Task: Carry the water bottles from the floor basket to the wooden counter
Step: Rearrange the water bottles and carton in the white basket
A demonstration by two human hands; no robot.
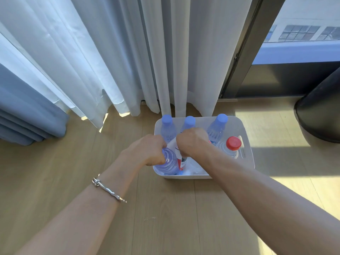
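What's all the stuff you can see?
basket: one, white, on the light wooden floor
blue-capped bottles: three, clear, basket's back row
red-capped bottle: one, clear, basket's right side
ribbed bottle: one, clear bluish, basket's front left
labelled bottle: one, white and red, beside the ribbed one
sheer curtains: white, behind the basket
thick curtain: one, blue-grey, far left
round object: one, black, far right
bracelet: one, silver, left wrist
left hand: grips the ribbed bottle
right hand: grips the labelled bottle

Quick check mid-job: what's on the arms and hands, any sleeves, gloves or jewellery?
No sleeves or gloves: both forearms are bare. A thin silver bracelet with a knotted clasp circles the wrist of the left hand. The right hand and wrist wear nothing visible.
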